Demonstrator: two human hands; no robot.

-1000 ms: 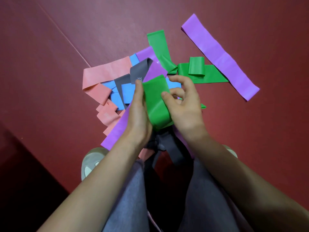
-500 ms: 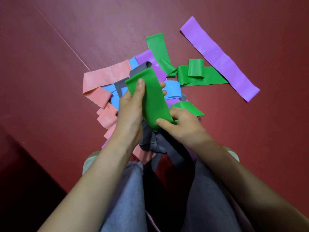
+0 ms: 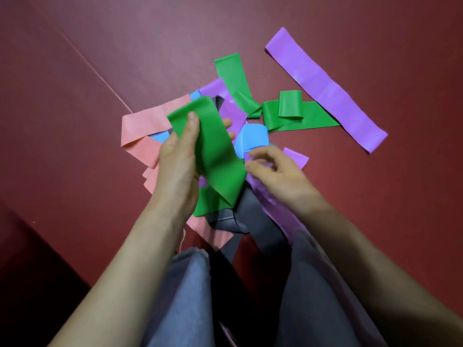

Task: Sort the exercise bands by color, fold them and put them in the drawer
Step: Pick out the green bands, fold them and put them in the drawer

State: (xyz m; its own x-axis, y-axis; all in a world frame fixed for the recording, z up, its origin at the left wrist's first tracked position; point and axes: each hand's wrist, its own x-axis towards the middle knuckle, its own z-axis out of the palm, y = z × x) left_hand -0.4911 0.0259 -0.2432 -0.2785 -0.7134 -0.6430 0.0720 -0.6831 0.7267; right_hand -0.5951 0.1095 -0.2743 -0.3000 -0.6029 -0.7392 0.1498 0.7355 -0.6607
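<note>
- Gripping from the left, our left hand (image 3: pixel 175 161) holds the held green band (image 3: pixel 215 156) near its upper end: the thumb lies pressed on the front face and the fingertips (image 3: pixel 228 123) curl round from behind.
- Our right hand (image 3: pixel 278 176) sits just to the right of that band, fingers loosely curled, with the thumb tip at the band's right edge. Motion blur keeps us from telling whether it pinches the band or only touches it.
- That band is lifted above the heap, slanting from upper left down to lower right, and its lower part doubles back underneath.
- Below our hands, a jumbled heap of bands lies on the dark red floor (image 3: pixel 100 58).
- On the heap's left, a pink band (image 3: pixel 150 121) lies creased, partly hidden by our left hand.
- Between our two hands, a blue band (image 3: pixel 253 139) curls over itself, resting on the heap.
- Near our knees, a grey band (image 3: pixel 253 221) trails out from under the green one.
- Beyond the heap, a straight green band (image 3: pixel 233 81) points away from us, with a folded green band (image 3: pixel 300 118) just to its right.
- Far right, a long purple band (image 3: pixel 325 88) lies flat and diagonal, apart from the heap but touching the folded green one.
- At the bottom, our legs in grey trousers (image 3: pixel 185 296) fill the view.
</note>
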